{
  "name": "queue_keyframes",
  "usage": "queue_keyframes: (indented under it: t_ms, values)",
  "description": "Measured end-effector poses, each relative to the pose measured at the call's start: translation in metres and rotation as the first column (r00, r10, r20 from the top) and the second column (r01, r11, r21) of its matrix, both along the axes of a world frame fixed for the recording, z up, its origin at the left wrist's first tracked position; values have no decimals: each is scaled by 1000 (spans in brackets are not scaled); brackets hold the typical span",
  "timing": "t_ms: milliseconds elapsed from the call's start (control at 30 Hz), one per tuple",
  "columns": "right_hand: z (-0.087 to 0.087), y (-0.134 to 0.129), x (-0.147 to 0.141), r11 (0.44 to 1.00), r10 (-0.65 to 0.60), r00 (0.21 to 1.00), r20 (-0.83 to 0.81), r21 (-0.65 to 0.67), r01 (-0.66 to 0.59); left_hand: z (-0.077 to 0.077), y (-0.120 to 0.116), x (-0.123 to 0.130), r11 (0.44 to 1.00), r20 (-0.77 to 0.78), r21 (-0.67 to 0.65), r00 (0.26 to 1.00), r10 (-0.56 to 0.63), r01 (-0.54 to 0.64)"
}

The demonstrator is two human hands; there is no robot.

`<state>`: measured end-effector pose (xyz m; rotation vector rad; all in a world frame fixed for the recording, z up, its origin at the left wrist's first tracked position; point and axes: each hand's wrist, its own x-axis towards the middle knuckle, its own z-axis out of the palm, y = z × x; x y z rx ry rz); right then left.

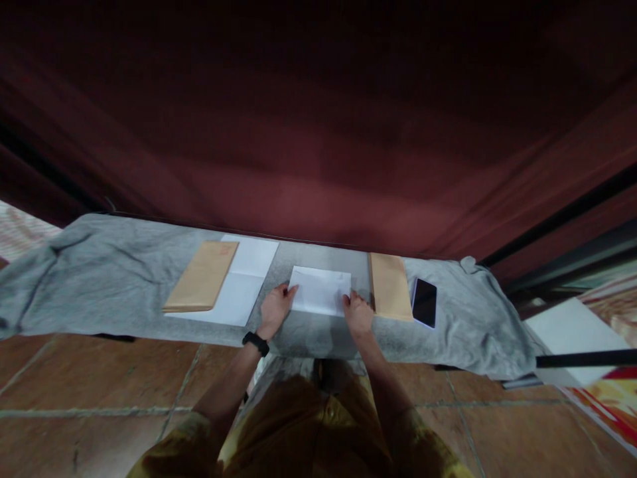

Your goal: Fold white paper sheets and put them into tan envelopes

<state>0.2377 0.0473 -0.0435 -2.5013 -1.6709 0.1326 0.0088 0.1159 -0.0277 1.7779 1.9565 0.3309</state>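
White paper [319, 291] lies flat on the grey cloth [144, 265], dead between both hands, long axis running left-right. Left hand [276, 309] is on its left end, right hand [358, 315] on its right end near the close corner; neither is nearer, and most of the sheet sits a bit beyond the hands. Both hands nearly closed: thumbs on top at the edges, fingers curled, looks like a light pinch each side. Right hand is just beside the brown envelope [392, 287]; can't tell if they touch. Phone [424, 303] is next to that envelope, on its far side from the hand. Off to the left, brown envelope stack [202, 275] overlaps white sheets [243, 289], hiding part of them. Fingertips under the paper edges not visible. Faint lines near its far edge; can't tell folded sheet from envelope. Stack count and the reddish mark on it unreadable.
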Motion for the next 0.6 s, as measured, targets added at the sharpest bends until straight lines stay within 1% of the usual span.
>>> queue_keyframes:
  t_ms: [133,233,300,367,467,600]
  values:
    - [0,4,1,1000,4,1000,3,0,-4,-4,4,-4,1000,62,4,998,-11,10]
    - [0,6,2,1000,5,1000,2,-10,-5,-10,7,-8,1000,180,8,984,-17,15]
    - [1,7,3,1000,2,1000,-1,-18,-2,-15,9,-10,1000,272,17,962,-3,-2]
    - [1,9,3,1000,-4,1000,-3,-25,4,-18,11,-10,1000,323,21,946,12,-20]
    - [1,11,3,999,-18,1000,1,-30,18,-19,12,-10,999,312,15,950,26,-32]
    - [0,14,4,1000,-13,1000,17,-14,13,-15,14,-8,999,263,-12,963,51,-50]
